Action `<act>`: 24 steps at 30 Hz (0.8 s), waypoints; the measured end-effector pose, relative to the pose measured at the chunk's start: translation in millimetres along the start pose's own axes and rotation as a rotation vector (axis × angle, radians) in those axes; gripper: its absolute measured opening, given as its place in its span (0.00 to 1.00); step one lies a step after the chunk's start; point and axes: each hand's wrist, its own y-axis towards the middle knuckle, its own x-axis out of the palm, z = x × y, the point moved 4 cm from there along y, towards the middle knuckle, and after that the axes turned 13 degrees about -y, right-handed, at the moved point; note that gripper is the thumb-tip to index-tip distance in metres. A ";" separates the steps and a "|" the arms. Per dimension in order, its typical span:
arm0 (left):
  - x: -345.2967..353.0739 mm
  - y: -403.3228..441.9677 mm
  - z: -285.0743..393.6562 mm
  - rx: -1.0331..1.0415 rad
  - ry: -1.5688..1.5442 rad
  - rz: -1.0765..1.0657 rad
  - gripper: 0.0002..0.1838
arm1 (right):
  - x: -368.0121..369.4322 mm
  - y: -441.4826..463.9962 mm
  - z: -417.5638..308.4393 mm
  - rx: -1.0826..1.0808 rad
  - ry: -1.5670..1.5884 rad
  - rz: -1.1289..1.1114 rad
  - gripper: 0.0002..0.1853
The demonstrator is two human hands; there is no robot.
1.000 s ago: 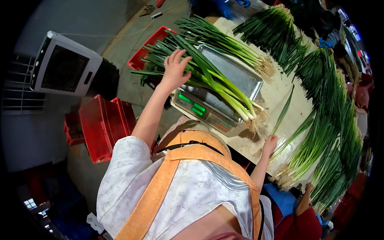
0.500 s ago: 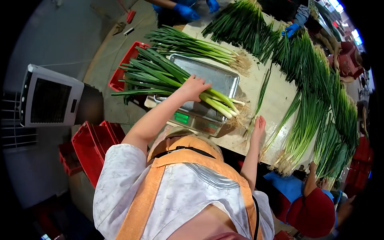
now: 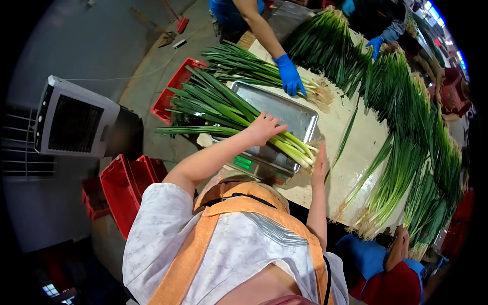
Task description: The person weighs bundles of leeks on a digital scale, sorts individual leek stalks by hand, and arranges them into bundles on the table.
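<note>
Stalks (image 3: 223, 104), green-and-white, across silvery-metal tray (image 3: 274, 103) under left hand (image 3: 262, 129), grip unclear; right hand (image 3: 320, 165) straight-fingered beside roots (image 3: 316, 145); co-worker's blue-gloved hand (image 3: 288, 74) beyond.

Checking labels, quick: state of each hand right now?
Left hand: on the green onions, grip can't be told.
Right hand: open, by their white ends, nothing visibly held.

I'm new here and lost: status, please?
Left hand over green-onion bunch on tray. Right hand at its root end. Co-worker's blue-gloved hand close by, over neighbouring bunch.
</note>
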 end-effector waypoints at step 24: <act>4.7 11.7 4.0 0.015 -0.055 -0.067 0.48 | -0.7 13.3 -2.0 0.316 0.730 -0.019 0.41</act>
